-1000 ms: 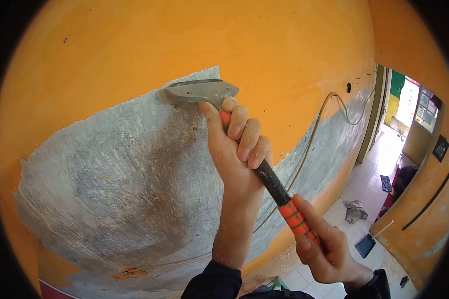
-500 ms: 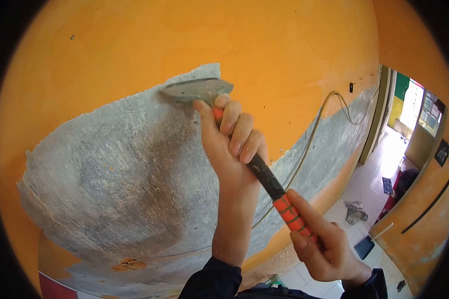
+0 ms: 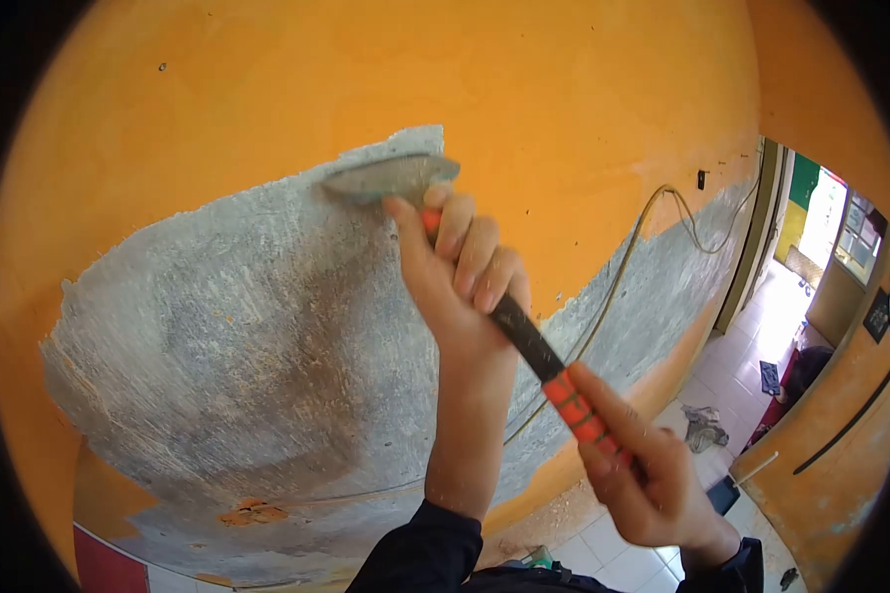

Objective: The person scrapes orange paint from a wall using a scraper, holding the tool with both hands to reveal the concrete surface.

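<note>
Both hands grip one long-handled scraper point(image 3: 526, 338), with a black shaft and red-orange grip sections. My left hand point(image 3: 465, 267) is wrapped round the upper handle, just below the wide metal blade. My right hand point(image 3: 648, 469) holds the striped lower end of the handle. The slightly blurred blade lies against the wall, near the top edge of a bare grey patch point(image 3: 237, 336). Orange paint point(image 3: 564, 109) surrounds this patch above and to the right.
A yellowish cable point(image 3: 618, 272) hangs from the wall on the right. Beyond it are a doorway point(image 3: 811, 227), a crumpled grey item point(image 3: 704, 430) and a dark dustpan point(image 3: 724, 494) on the tiled floor point(image 3: 628, 563). A dark-haired head is partly visible at the right.
The view has shifted slightly, so the wall and doorway appear a little to the right. Both hands keep their grip, and the blade has barely moved across the patch's top edge.
</note>
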